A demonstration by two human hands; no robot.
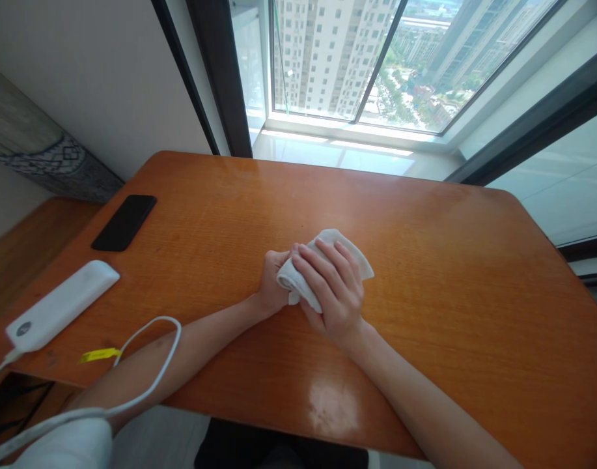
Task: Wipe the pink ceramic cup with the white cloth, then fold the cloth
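Note:
A white cloth [349, 251] lies bunched near the middle of the orange wooden table [449, 273]. My right hand [330, 290] lies on top of it with fingers wrapped over the folded edge. My left hand [273, 286] is curled against the cloth's left side, gripping it from below; most of its fingers are hidden behind the cloth and the right hand. Only the cloth's far corner and near roll show.
A black phone [125, 221] lies face down at the table's far left. A white power bank [61, 305] sits near the left edge, its white cable [154, 365] with a yellow tag looping over my left forearm. Large windows rise behind the table.

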